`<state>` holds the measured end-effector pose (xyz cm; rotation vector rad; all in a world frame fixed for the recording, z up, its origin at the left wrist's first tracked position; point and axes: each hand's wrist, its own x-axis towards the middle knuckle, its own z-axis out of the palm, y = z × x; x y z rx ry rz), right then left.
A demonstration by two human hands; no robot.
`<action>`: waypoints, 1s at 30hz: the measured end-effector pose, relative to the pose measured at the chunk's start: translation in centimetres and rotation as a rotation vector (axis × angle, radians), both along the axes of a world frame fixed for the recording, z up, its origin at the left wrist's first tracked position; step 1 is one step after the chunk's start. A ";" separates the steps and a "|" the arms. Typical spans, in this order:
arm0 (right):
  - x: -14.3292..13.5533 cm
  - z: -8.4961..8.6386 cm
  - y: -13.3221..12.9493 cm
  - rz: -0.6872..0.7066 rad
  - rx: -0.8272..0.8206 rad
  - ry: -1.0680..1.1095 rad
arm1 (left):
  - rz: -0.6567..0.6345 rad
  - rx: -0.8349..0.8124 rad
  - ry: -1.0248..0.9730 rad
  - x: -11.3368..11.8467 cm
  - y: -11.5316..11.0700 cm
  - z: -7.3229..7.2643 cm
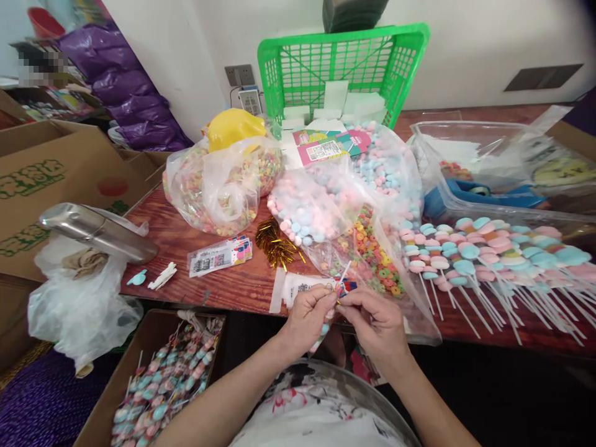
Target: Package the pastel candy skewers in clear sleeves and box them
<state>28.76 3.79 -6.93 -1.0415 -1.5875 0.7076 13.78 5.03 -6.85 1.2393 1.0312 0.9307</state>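
My left hand [305, 318] is closed around a marshmallow stick in a clear wrapper [325, 331]. Its pink and blue pieces hang below my fingers, and the white stick [346, 271] points up. My right hand [379, 320] pinches at the gathered wrapper neck, where a thin gold twist tie [337, 288] shows; the fingertips partly hide it. Just behind my hands lies a stack of clear printed bags [298, 289] on the table. A bundle of gold twist ties [275, 245] rests beyond it.
Unwrapped marshmallow sticks [470, 254] are piled on the right. Bags of cereal rings [212, 192] and marshmallows [307, 211] stand behind, before a green basket [342, 46]. A steel flask [100, 233] leans at left. A box [216, 338] of wrapped sticks sits below the table.
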 end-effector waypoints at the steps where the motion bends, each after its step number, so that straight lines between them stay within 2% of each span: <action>1: -0.2 -0.3 -0.3 -0.044 -0.037 0.039 | -0.006 0.064 0.054 0.0 0.0 0.1; 4: -0.5 -1.2 -1.1 -0.104 -0.268 0.226 | -0.027 0.240 0.192 0.0 -0.1 0.6; 6: -0.6 -1.8 -1.4 -0.051 -0.466 0.409 | -0.049 0.342 0.252 0.0 -0.1 0.7; 9: -0.3 -2.5 -1.2 0.154 -0.702 0.586 | -0.108 0.429 0.300 -0.1 0.0 0.8; 13: 1.4 -1.9 -0.1 0.447 -0.798 0.451 | -0.289 0.381 0.264 -0.7 0.3 1.3; 15: 2.5 -0.6 0.3 0.553 -0.694 0.226 | -0.401 0.249 0.208 -1.1 0.5 1.7; 16: 2.9 0.1 0.5 0.573 -0.567 0.068 | -0.453 0.147 0.172 -1.3 0.6 1.9; 19: 3.8 2.1 0.3 0.564 -0.016 -0.425 | -0.613 -0.211 0.052 -2.0 0.9 2.5; 21: 4.0 2.9 -0.2 0.565 0.270 -0.594 | -0.723 -0.405 -0.017 -2.3 1.0 2.8; 25: 4.0 2.9 -1.4 0.508 0.580 -0.648 | -0.832 -0.632 -0.083 -2.4 1.2 3.6; 27: 4.0 2.6 -1.8 0.478 0.640 -0.605 | -0.858 -0.690 -0.104 -2.2 1.4 4.0; 30: 4.0 2.2 -2.1 0.514 0.643 -0.563 | -0.927 -0.712 -0.086 -2.0 1.6 4.2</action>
